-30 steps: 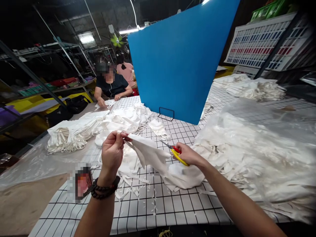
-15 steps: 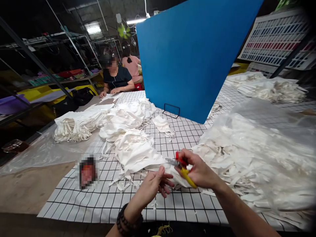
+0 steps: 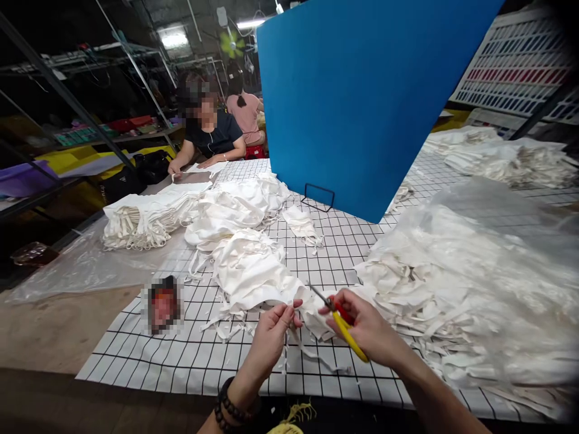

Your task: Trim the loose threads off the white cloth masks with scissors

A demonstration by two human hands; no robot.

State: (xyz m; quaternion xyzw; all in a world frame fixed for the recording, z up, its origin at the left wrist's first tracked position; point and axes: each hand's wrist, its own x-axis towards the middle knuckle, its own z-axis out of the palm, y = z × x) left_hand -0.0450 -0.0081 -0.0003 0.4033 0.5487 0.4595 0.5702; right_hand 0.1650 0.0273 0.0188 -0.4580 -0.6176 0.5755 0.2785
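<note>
My left hand [image 3: 270, 337] pinches the near edge of a white cloth piece [image 3: 253, 280] that lies on the checked table cover [image 3: 181, 361]. My right hand [image 3: 368, 328] holds small scissors [image 3: 339, 316] with a yellow and a red handle, blades pointing left toward the cloth edge. A thin white strip hangs below my left fingers. A dark bead bracelet sits on my left wrist.
A large heap of white cloth under clear plastic [image 3: 474, 283] fills the right. More white piles [image 3: 149, 220] lie at the left. A blue board [image 3: 357, 102] stands behind. A person in a dark shirt [image 3: 210, 135] sits across the table. A small blurred object [image 3: 161, 306] lies at near left.
My left hand dropped from holding the cloth up at the left to pinching its edge near the table front. The cloth now lies flat. The scissors moved close beside my left fingers.
</note>
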